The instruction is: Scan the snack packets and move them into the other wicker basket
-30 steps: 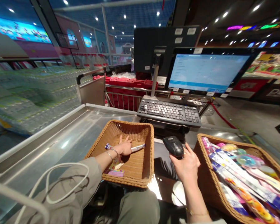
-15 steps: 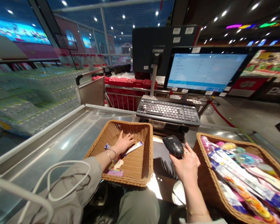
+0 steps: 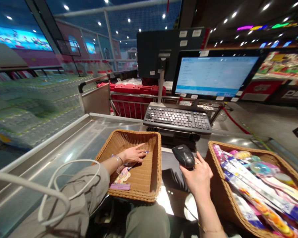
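Note:
My left hand [image 3: 134, 154] reaches into the left wicker basket [image 3: 152, 190], fingers stretched and apart over a slim white-and-blue packet. Only the blue tip of that packet [image 3: 146, 152] shows past the fingers; the rest is mostly covered. Nearer me in the same basket lie a lilac packet [image 3: 120, 187] and a small pale flower-like item [image 3: 126, 175]. My right hand [image 3: 198, 173] is closed around a black handheld barcode scanner [image 3: 184, 156], held between the two baskets with its head tilted toward the left one.
On the right, another wicker basket [image 3: 225, 188] is filled with long blue-and-white packets and colourful small items. A keyboard [image 3: 177, 117] and a lit monitor [image 3: 216, 76] stand behind. A white cable [image 3: 53, 195] loops over my left sleeve. The metal counter [image 3: 72, 148] has a raised edge.
My left hand has shifted down and right onto the slim packet, covering most of it. The packet has moved slightly left. My right hand keeps the scanner in about the same place.

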The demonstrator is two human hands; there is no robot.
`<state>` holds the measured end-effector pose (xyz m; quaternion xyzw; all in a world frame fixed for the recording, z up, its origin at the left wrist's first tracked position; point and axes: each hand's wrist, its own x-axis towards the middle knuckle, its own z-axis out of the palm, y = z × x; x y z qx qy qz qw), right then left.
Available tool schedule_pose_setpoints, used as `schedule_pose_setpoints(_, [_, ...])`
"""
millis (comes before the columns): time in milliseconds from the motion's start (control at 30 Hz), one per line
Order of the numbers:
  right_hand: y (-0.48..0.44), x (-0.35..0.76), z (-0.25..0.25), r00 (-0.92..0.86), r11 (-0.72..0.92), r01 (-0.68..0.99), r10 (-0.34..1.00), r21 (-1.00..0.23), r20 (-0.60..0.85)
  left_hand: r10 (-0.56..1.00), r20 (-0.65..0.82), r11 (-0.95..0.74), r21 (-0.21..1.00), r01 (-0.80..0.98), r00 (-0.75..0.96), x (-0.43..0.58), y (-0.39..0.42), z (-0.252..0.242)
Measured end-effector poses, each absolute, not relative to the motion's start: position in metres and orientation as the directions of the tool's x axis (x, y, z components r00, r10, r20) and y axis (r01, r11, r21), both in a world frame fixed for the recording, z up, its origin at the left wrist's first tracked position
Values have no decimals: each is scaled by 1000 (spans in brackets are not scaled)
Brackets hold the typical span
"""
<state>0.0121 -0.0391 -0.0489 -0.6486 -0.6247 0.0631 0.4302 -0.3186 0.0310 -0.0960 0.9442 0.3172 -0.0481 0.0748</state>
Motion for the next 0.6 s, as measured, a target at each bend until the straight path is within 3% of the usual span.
schedule_pose_setpoints(200, [-39, 11, -50, 199, 178, 748, 859, -639, 472, 656, -87, -754, -53, 654, 750, -318, 28, -95])
schedule_pose_setpoints(433, [-38, 11, -50, 226, 151, 740, 863, -656, 452, 922, -127, -371, -26, 928, 365, -318, 24, -100])
schedule_pose_setpoints(600, [-39, 9, -48, 231, 138, 743, 866, -655, 444, 950, -128, -286, 9, 958, 285, -323, 13, -121])
